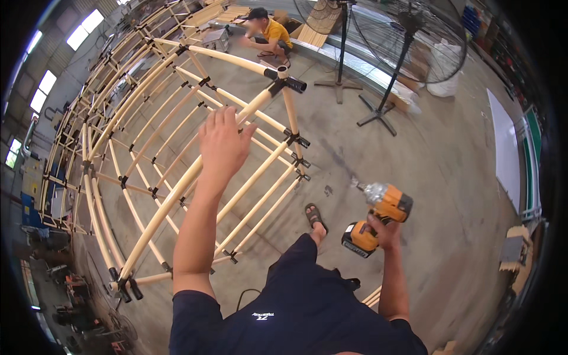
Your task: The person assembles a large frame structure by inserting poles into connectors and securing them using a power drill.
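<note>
My left hand (pixel 225 144) lies over the near top tube (pixel 192 171) of a frame of cream-coloured pipes, fingers stretched out and thumb apart. Whether its palm presses on the tube is hidden. Black clamp joints link the pipes; one joint (pixel 276 87) sits at the far top corner, just beyond my fingers. In my right hand (pixel 387 232), to the right of the frame, is an orange and black cordless driver (pixel 390 204), gripped by its handle. Its nose points away from me to the upper left, apart from the frame, and its tip is blurred.
A person in a yellow shirt (pixel 274 32) crouches beyond the frame. Two black pedestal fans (pixel 387 97) stand at the far right, by long metal profiles (pixel 331 58). A white panel (pixel 504 148) lies along the right side. More pipe frames (pixel 65 171) fill the left.
</note>
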Demonstrator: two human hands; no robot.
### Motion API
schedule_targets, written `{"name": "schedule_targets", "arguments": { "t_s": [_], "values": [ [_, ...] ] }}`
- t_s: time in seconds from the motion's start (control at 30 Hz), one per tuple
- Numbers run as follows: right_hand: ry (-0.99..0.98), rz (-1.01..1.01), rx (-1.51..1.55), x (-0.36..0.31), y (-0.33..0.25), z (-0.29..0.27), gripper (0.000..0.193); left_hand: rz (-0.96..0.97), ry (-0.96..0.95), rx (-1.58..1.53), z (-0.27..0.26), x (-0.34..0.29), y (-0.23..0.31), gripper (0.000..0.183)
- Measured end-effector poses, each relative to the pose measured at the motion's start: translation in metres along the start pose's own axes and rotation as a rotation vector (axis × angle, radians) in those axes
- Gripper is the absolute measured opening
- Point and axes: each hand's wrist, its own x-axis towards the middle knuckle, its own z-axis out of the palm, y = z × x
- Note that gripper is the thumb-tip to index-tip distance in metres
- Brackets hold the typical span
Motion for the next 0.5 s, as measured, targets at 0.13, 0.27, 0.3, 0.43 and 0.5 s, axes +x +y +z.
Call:
{"name": "schedule_targets", "arguments": {
  "t_s": [0.13,0.27,0.3,0.43,0.5],
  "values": [
    [-0.065,-0.041,0.094,0.115,-0.046,-0.024,0.028,-0.33,-0.351,-0.005,0.046,0.067,0.019,0.058],
    [-0.253,-0.078,0.082,0.204,-0.088,-0.028,0.033,-0.41,-0.534,-0.054,0.06,0.102,0.036,0.06],
    [-0.317,-0.113,0.102,0.23,-0.103,-0.021,0.034,-0.434,-0.498,-0.052,0.066,0.106,0.035,0.058],
    [-0.515,-0.003,0.18,0.335,-0.113,0.011,0.044,-0.451,-0.505,0.001,0.075,0.106,0.028,0.057],
    [-0.641,0.07,0.23,0.373,-0.11,0.023,0.051,-0.481,-0.552,0.016,0.072,0.109,0.028,0.057]
  ]
}}
